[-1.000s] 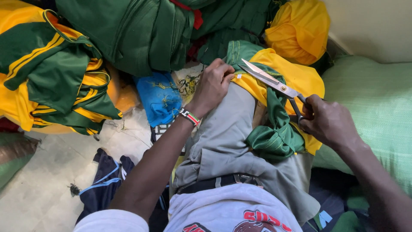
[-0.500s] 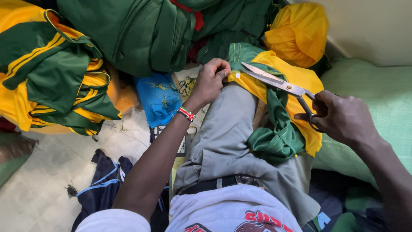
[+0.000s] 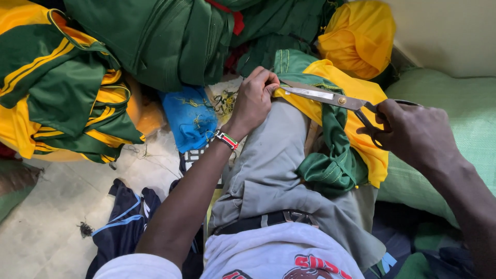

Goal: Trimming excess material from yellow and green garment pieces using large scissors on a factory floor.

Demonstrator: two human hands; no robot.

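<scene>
1. Garment (image 3: pixel 356 134), yellow and green, lies draped over the person's right thigh, near the middle of the scene, with its far edge pulled up to the knee.
2. Left hand (image 3: pixel 253 98) is closed in a pinch on that far edge of the yellow cloth, probably to keep it taut and flat where the blades meet it.
3. Right hand (image 3: pixel 413 134) is curled shut through the loops of the scissors (image 3: pixel 330 96); the dark handles sit inside the fist, so how far the loops are spread is hard to tell.
4. Scissors lie almost level across the cloth, tips pointing left toward the pinching fingers; the blades look nearly shut, resting on or just over the yellow edge.
5. Holding the cloth on the leg seems to give it a firm backing in place of a surface.
6. Yellow fabric looks smooth and thin, with a green band along the far edge and a bunched green part (image 3: pixel 330 165) with yellow stitching lines lower down, folded loosely on the grey trousers (image 3: pixel 268 170).
7. More green and yellow clothes (image 3: pixel 67 93) are piled to the left and far side; a blue cloth (image 3: pixel 188 119) lies just left of the knee.
</scene>
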